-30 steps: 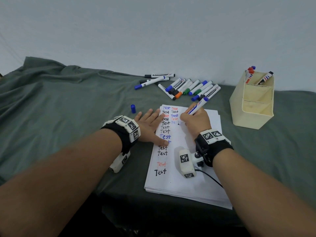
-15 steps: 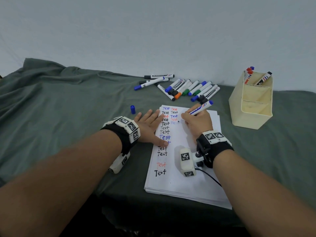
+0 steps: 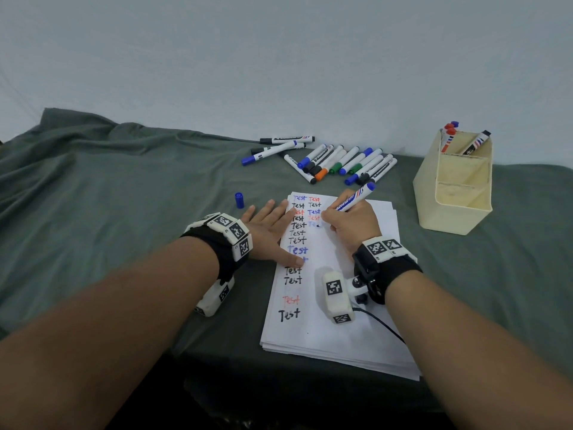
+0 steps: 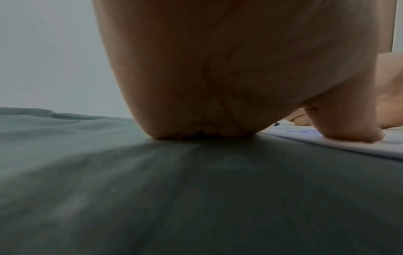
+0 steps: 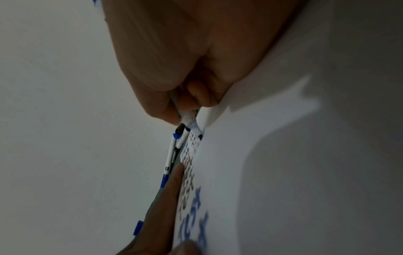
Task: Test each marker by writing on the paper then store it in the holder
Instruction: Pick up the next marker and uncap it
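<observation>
My right hand [image 3: 350, 223] grips an uncapped blue marker [image 3: 353, 199] with its tip on the paper [image 3: 338, 305], writing a blue word in the second column of "Test" words. In the right wrist view the marker's tip [image 5: 199, 136] touches the sheet. My left hand [image 3: 269, 228] lies flat, fingers spread, pressing the paper's left edge; its thumb [image 4: 348, 127] rests on the sheet. The blue cap [image 3: 238, 200] lies on the cloth left of the paper. The cream holder [image 3: 455, 193] stands at the right with several markers [image 3: 449, 136] in its back compartment.
A row of several capped markers [image 3: 341, 162] lies behind the paper on the grey-green cloth [image 3: 108, 197]. A pale wall runs right behind the table. The cloth's front edge drops off just below the paper stack.
The marker has tilted lower to the right and back up a little as my right hand writes; a new blue stroke has appeared. The left hand has stayed put.
</observation>
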